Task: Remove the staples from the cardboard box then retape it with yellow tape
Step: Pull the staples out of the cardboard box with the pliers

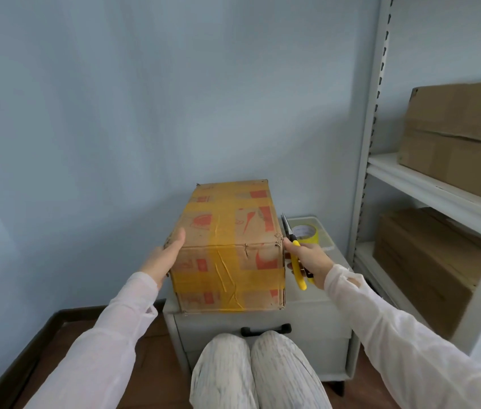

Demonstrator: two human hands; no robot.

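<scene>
Cardboard box (251, 255), creased, crossed with wrinkled yellow tape (224, 222), sits on grey surface (319, 293). Left hand (164, 258) presses its left side, fingers (178, 238) straight. Right hand (313, 261) grips yellow-handled pliers (292, 243) at right corner. Glossy tape roll (308, 231) behind, partly hidden.

matt creased cardboard box (230, 246), glossy yellow tape roll (307, 231)

We see a pale blue wall (115, 113), a brown wooden floor (159, 379), a small grey cabinet (307, 326) and a white shelving unit (428, 184) at the right.
</scene>
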